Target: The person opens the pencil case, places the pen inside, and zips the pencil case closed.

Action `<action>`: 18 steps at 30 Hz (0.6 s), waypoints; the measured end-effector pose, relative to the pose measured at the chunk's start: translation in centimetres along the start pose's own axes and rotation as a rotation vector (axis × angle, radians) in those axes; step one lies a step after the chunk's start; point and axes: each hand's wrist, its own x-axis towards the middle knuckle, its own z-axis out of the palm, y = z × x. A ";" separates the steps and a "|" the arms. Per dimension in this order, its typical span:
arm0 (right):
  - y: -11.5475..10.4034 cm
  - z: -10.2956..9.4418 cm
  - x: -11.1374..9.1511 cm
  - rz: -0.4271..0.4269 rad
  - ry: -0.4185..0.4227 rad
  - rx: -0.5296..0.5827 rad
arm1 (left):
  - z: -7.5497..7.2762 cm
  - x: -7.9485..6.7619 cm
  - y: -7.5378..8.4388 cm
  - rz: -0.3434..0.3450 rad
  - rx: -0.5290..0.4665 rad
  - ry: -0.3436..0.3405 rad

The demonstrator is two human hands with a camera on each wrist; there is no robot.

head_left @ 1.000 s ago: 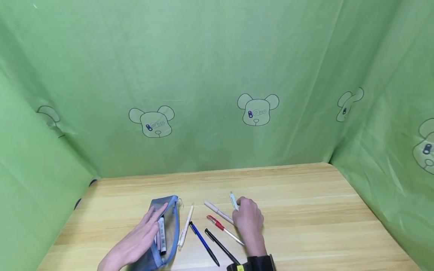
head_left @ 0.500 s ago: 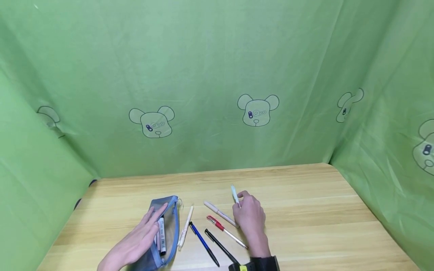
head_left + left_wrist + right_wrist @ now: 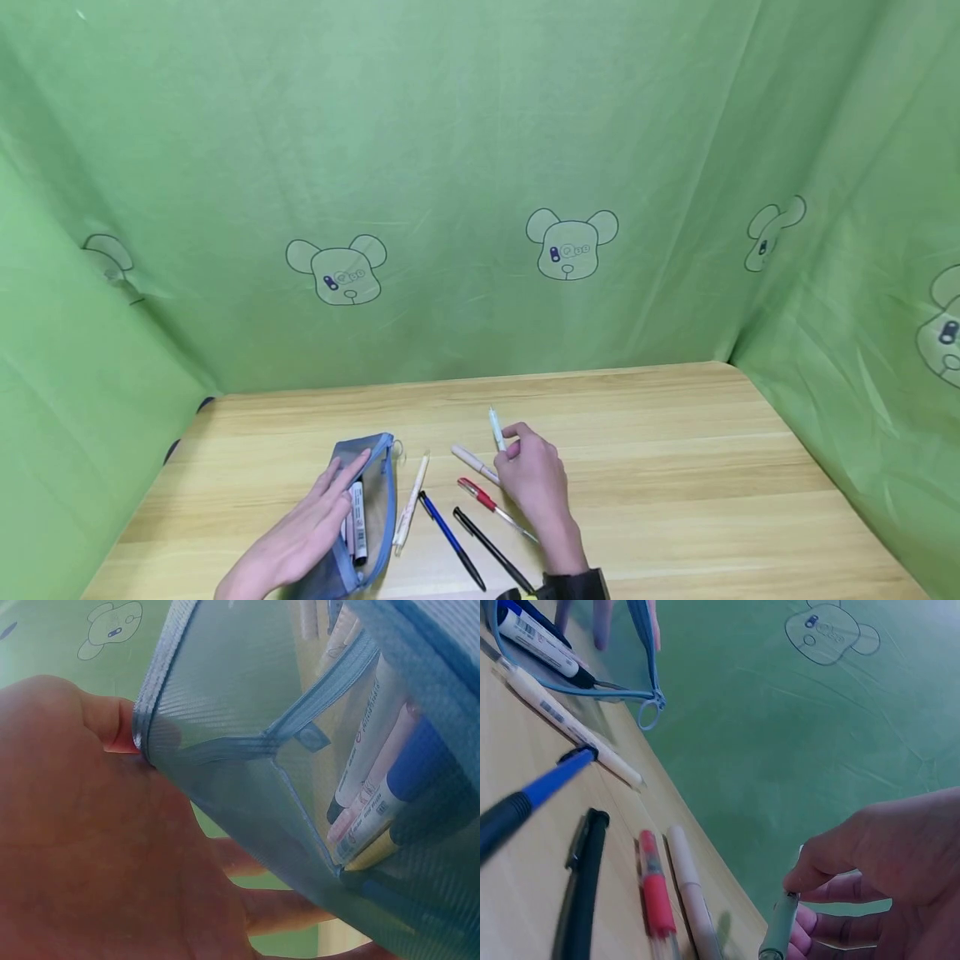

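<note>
My right hand (image 3: 536,479) pinches a slim pale green pen (image 3: 497,427) between thumb and fingers, its tip pointing away from me. In the right wrist view, the pen's green barrel (image 3: 780,926) shows below the thumb. At left, my left hand (image 3: 307,525) lies along a blue mesh pencil case (image 3: 393,500). The left wrist view has the thumb at the case's zippered edge (image 3: 146,712) and the fingers behind the mesh. Inside the unzipped case are several markers (image 3: 359,517). Part of the green pen is hidden by my right hand.
Between the hands on the wooden table (image 3: 675,483) lie a white pen (image 3: 411,504), a blue pen (image 3: 452,540), a black pen (image 3: 491,548), a red-capped pen (image 3: 480,495) and a pale pinkish pen (image 3: 472,461). Green cloth (image 3: 450,333) encloses the back and sides.
My right hand has first drawn the green pen slightly away from me, then carried it left over the pale pinkish pen. The left hand and pencil case stay put.
</note>
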 end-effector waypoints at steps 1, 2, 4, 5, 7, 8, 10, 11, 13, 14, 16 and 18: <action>-0.2 0.1 -0.1 -0.005 -0.002 0.002 | 0.0 0.0 0.0 0.000 -0.002 0.000; -0.3 0.3 -0.1 -0.009 -0.004 0.004 | 0.0 0.0 0.0 0.000 -0.003 -0.001; -0.7 0.5 -0.2 -0.014 -0.010 0.012 | 0.0 0.0 0.0 -0.003 -0.007 -0.003; -0.8 0.6 -0.3 -0.019 -0.013 0.016 | 0.0 0.1 0.0 -0.006 -0.009 -0.004; -1.1 0.9 -0.4 -0.034 -0.019 0.018 | -0.1 0.1 0.0 -0.006 -0.012 -0.005; -1.2 1.1 -0.5 -0.042 -0.022 0.017 | -0.1 0.1 0.0 -0.006 -0.011 -0.004; -1.4 1.3 -0.6 -0.065 -0.025 0.009 | -0.1 0.0 0.0 -0.002 -0.009 -0.004; -1.5 1.5 -0.7 -0.076 -0.027 0.006 | -0.1 0.0 0.0 0.000 -0.008 -0.003; -1.7 1.7 -0.9 -0.093 -0.033 0.000 | 0.0 0.0 0.0 0.004 -0.007 -0.002; -1.8 1.8 -1.0 -0.098 -0.039 0.002 | 0.0 -0.1 0.0 0.004 -0.008 -0.001; -2.0 2.0 -1.2 -0.107 -0.056 0.011 | 0.0 -0.1 0.0 0.004 -0.009 -0.001; -2.3 2.1 -1.3 -0.113 -0.079 0.017 | 0.0 0.0 0.0 0.001 -0.009 -0.001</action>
